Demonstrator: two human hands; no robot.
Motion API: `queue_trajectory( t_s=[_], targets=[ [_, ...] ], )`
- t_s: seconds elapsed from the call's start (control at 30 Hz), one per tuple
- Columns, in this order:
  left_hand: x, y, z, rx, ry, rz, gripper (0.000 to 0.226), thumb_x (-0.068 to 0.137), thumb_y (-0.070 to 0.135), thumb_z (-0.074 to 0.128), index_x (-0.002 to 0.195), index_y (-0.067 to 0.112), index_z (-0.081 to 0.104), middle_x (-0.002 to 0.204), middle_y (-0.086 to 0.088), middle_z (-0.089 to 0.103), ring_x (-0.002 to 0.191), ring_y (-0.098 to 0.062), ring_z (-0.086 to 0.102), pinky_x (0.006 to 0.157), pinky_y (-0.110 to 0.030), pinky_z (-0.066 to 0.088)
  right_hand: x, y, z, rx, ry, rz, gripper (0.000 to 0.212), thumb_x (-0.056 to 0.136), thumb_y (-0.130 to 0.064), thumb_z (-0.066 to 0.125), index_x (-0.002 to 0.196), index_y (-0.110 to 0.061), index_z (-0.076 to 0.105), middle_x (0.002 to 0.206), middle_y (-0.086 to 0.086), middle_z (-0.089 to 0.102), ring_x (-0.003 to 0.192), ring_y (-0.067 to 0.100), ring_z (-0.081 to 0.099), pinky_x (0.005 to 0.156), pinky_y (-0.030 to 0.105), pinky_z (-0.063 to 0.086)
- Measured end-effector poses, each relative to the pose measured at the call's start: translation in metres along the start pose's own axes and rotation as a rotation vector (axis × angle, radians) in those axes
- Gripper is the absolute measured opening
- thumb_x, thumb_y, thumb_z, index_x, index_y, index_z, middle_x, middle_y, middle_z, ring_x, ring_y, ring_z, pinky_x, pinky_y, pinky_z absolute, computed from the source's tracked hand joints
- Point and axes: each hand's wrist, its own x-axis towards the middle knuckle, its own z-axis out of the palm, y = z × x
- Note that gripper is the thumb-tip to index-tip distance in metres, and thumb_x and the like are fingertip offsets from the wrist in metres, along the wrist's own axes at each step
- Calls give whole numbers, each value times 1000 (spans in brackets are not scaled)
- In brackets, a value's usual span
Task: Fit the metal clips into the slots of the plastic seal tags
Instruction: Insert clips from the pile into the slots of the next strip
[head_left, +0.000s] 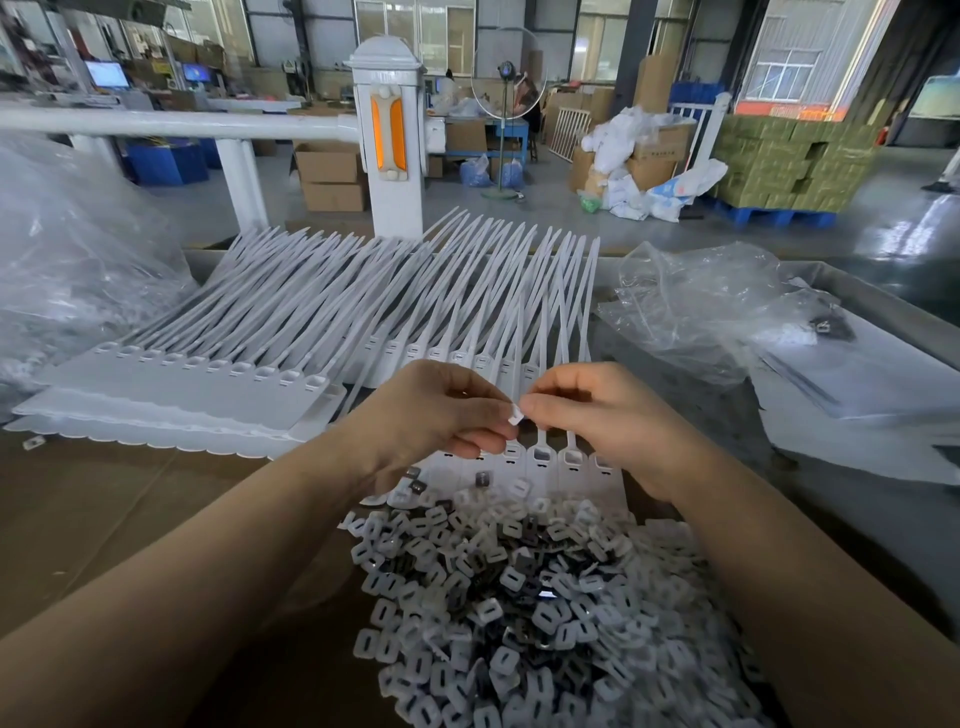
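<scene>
A small white clip (515, 414) sits between the fingertips of both hands, above a strip of white seal tags (543, 460) with open square slots. My left hand (441, 415) pinches the clip from the left, and my right hand (597, 415) pinches it from the right. A big heap of loose clips (519, 597), white and dark metal, lies in front of me. More tag strips (208, 384) are stacked at the left, their long tails (415, 291) fanning away from me.
Clear plastic bags lie at the far left (67, 260) and right (717, 312). The brown cardboard surface (130, 519) spreads at the left. A white post with an orange reflector (387, 135) stands beyond the bench.
</scene>
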Motion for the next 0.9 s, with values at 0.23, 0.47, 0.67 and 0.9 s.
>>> queue_trajectory(
  t_s=[0.23,0.47,0.67,0.9],
  targets=[
    [1,-3,2,138,29,42,3,84,17,75,87,16,75,82,-2,77,69,-6,68,60,-13,50,1,1,1,-69,-28,21,9,91,-26,69,84,-22,72,66,-11,67,57,-2,54,53,15,42],
    [0,-12,7,661,59,203,7,83,25,77,85,30,74,80,17,71,76,6,63,67,-7,48,2,7,3,-369,-31,114,12,95,-24,62,85,-19,67,82,-4,69,85,25,68,76,39,53],
    [-1,-13,9,829,27,310,9,84,22,76,87,30,74,89,15,61,80,3,58,74,-14,46,3,8,2,-540,-73,82,14,100,-24,52,89,-21,60,84,-10,60,79,13,61,67,28,42],
    [0,-14,8,855,15,341,10,84,21,74,89,30,74,91,15,60,81,4,59,77,-17,50,3,9,2,-588,-115,57,16,100,-23,51,85,-27,54,87,-11,56,80,9,56,67,28,39]
  ],
)
